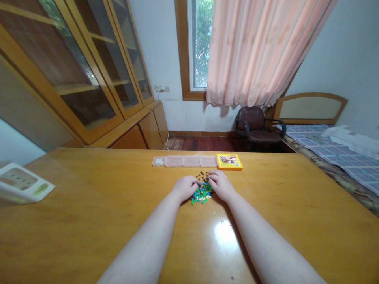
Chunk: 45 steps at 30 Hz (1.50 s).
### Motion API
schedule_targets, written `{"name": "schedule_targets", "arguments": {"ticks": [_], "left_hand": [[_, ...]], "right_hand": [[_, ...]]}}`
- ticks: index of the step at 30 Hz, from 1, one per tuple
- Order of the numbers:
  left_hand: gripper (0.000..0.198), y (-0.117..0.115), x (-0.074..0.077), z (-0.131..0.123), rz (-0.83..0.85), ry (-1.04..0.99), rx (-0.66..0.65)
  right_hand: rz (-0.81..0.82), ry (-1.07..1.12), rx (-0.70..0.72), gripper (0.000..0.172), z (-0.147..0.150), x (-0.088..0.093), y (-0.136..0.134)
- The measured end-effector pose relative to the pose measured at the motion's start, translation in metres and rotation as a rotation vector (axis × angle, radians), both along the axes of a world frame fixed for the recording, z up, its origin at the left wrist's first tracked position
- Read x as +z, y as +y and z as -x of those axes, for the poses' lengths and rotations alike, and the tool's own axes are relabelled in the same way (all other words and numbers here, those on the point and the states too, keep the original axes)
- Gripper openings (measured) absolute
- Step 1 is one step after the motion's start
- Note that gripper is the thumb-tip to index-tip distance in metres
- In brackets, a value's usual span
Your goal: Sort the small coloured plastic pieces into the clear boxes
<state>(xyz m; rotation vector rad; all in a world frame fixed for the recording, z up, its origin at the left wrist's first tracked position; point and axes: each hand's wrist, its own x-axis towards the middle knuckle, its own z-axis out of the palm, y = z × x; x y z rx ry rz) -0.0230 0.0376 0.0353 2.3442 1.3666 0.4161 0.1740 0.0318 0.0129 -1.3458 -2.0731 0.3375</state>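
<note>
A small heap of tiny plastic building bricks, in green, blue and cream, lies on the wooden table. Loose brown bricks are scattered just behind the heap. My left hand rests at the heap's left edge, its fingers curled together, and what they hold, if anything, is hidden. From the right side, my right hand reaches over the heap with its fingers somewhat apart, the tips touching bricks near a dark piece.
Behind the bricks stands a row of clear plastic compartments, the leftmost with something white inside. A yellow box adjoins its right end. At the table's left lies a white plastic object. A chair stands beyond the far edge.
</note>
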Motion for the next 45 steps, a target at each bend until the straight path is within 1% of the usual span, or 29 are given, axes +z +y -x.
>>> {"name": "schedule_targets", "arguments": {"ticks": [3,6,9,12,16,20,23,27,30,32,36,42,45], "left_hand": [[0.033,0.001,-0.002,0.0,0.008,0.008,0.059],[0.036,0.002,-0.003,0.001,-0.001,-0.032,0.121],[0.033,0.002,-0.002,0.001,-0.023,-0.036,0.165],[0.027,0.001,0.0,0.001,-0.022,0.012,0.148],[0.029,0.002,-0.001,0.001,-0.003,0.027,0.128],[0.032,0.003,-0.005,0.001,0.011,0.032,0.117],[0.033,0.004,-0.006,0.002,-0.009,0.015,0.112],[0.031,0.002,-0.003,0.001,-0.025,0.005,0.081],[0.03,0.002,-0.002,0.001,-0.017,0.016,0.039],[0.03,0.002,-0.003,0.001,-0.019,0.013,0.048],[0.029,0.004,-0.004,0.001,-0.026,0.008,0.106],[0.027,0.003,0.0,0.002,-0.019,0.045,0.23],[0.026,0.002,0.003,0.003,-0.043,0.043,0.184]], "right_hand": [[0.037,-0.033,-0.02,0.025,0.001,0.005,-0.003],[0.078,-0.033,0.002,0.02,0.002,0.008,-0.006],[0.122,-0.053,0.051,0.027,0.003,0.008,-0.008],[0.146,-0.103,0.068,0.028,0.004,0.008,-0.008],[0.118,-0.137,0.048,0.021,0.004,0.008,-0.007],[0.079,-0.153,0.038,0.023,0.003,0.009,-0.007],[0.059,-0.106,0.085,0.02,0.004,0.011,-0.008],[0.063,-0.116,0.177,0.024,0.004,0.012,-0.01],[0.083,-0.128,0.195,0.024,0.005,0.012,-0.011],[0.1,-0.129,0.192,0.024,0.005,0.011,-0.011],[0.121,-0.15,0.169,0.023,0.005,0.01,-0.011],[0.125,-0.203,0.042,0.024,0.005,0.01,-0.009],[0.118,-0.186,0.01,0.025,0.004,0.009,-0.007]]}}
